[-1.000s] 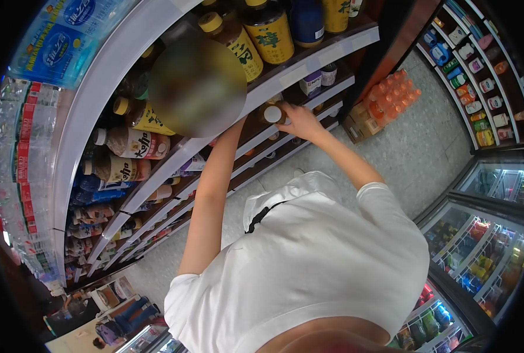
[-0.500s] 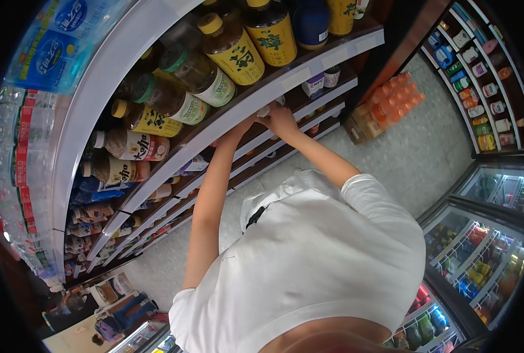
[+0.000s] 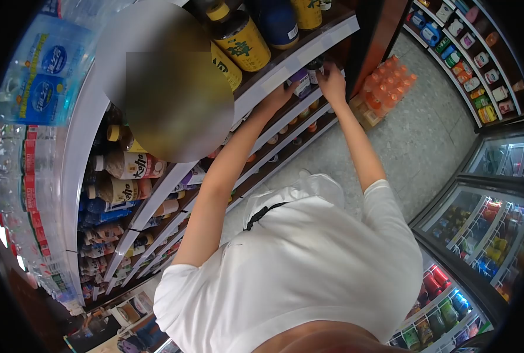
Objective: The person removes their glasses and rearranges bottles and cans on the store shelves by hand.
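Observation:
My right hand point(image 3: 333, 86) reaches onto the shelf below the top one, its bent fingers against the right side of a small dark-topped bottle point(image 3: 313, 75). Left of that bottle stands a purple and white carton point(image 3: 300, 83). My left hand point(image 3: 278, 97) is beside the carton, under the upper shelf's edge, which partly hides its fingers. Whether it holds anything does not show. On the shelf above are large yellow-labelled bottles of dark drink point(image 3: 244, 47) and a dark blue bottle point(image 3: 278, 25).
A round blur covers part of the upper shelf. Bottled water packs point(image 3: 29, 194) stand at the left. Orange bottles point(image 3: 388, 85) sit on the floor by a cardboard box point(image 3: 365, 115). Glass-door coolers point(image 3: 450, 235) and another stocked shelf point(image 3: 467, 65) are at the right.
Both hands have moved right along the shelf and farther apart, to the purple carton and dark-topped bottle. The view has shifted, and a blur now covers several upper-shelf bottles.

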`<state>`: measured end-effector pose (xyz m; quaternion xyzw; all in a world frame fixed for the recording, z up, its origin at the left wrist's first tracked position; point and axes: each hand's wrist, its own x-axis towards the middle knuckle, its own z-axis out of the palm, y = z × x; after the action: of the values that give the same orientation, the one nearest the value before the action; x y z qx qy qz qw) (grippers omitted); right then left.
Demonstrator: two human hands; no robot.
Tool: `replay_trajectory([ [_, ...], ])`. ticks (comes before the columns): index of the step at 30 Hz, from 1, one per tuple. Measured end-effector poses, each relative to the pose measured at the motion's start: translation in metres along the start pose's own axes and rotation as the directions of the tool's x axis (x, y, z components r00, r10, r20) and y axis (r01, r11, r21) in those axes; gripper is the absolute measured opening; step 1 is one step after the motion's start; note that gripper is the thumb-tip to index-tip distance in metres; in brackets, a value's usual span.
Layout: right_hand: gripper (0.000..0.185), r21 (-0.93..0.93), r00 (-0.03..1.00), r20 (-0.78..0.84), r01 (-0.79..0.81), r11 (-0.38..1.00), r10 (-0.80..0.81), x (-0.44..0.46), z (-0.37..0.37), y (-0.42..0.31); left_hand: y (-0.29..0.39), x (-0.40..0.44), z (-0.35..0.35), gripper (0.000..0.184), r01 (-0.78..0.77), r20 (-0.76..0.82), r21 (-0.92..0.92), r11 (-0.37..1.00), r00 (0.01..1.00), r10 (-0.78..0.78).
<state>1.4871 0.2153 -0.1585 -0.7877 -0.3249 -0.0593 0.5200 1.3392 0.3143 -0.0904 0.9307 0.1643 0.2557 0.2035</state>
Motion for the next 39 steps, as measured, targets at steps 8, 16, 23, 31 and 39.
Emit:
replay_trajectory([
  [8, 0.064, -0.141, 0.982, 0.179, 0.089, 0.986, -0.063, 0.042, 0.030, 0.009, -0.022, 0.013, 0.041, 0.069, 0.035, 0.150, 0.153, 0.988, 0.987, -0.058],
  [16, 0.048, -0.250, 0.952, 0.304, 0.110, 0.962, -0.029, 0.049, 0.027, 0.003, -0.041, -0.030, 0.007, 0.062, 0.083, 0.235, 0.364, 0.928, 0.956, -0.178],
  [23, 0.048, -0.021, 0.902, 0.348, 0.281, 0.960, -0.256, 0.022, 0.051, -0.003, -0.045, -0.028, 0.005, 0.060, 0.090, 0.125, 0.329, 0.940, 0.982, -0.138],
  [31, 0.046, 0.083, 0.922, 0.248, 0.286, 0.955, -0.297, 0.016, 0.064, -0.006, -0.045, -0.024, 0.005, 0.055, 0.139, 0.110, 0.341, 0.930, 0.976, -0.187],
  [39, 0.044, 0.178, 0.944, 0.233, 0.195, 0.964, -0.234, 0.019, 0.034, -0.015, -0.020, -0.023, -0.006, 0.056, 0.065, 0.140, 0.324, 0.944, 0.983, -0.116],
])
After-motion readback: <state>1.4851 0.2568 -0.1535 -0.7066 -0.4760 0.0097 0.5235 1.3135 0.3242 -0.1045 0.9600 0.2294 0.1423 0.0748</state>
